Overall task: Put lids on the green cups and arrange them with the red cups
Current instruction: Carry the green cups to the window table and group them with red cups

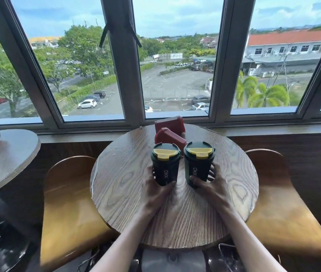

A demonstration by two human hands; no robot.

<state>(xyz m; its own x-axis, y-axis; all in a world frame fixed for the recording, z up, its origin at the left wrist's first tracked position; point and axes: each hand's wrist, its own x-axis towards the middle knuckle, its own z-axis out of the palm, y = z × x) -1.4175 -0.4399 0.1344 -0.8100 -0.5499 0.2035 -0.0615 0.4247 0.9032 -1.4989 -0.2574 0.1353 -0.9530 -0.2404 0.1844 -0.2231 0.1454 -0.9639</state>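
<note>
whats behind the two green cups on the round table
Two red cups lying on their sides, toward the window. The green cups, held by the left hand and right hand, hide the nearer one's lower part.

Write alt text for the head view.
Each hand holds a lidded green cup upright on a round wooden table: left hand on the left green cup, right hand on the right green cup. Two red cups lie tipped behind them, near a window.
</note>
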